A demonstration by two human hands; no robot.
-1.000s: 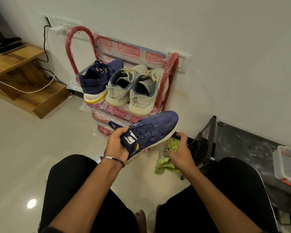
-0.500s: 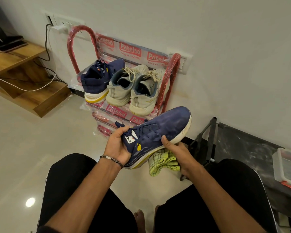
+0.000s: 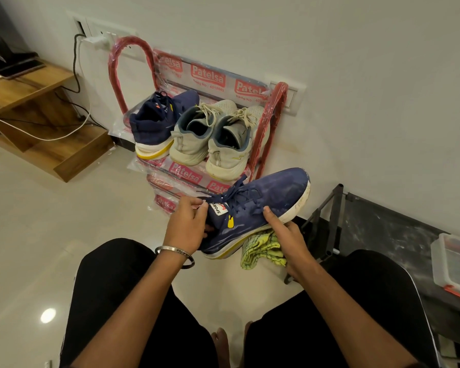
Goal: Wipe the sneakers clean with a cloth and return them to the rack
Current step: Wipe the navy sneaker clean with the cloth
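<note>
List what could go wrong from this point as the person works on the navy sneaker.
1. The yellow-green cloth is bunched under the held navy sneaker in the right hand, so the upper may get missed.
2. The left hand grips only the heel end; the toe juts out unsupported and could tip.
3. The top shelf of the red rack already holds three shoes, so squeezing this one in could knock the grey pair.
</note>
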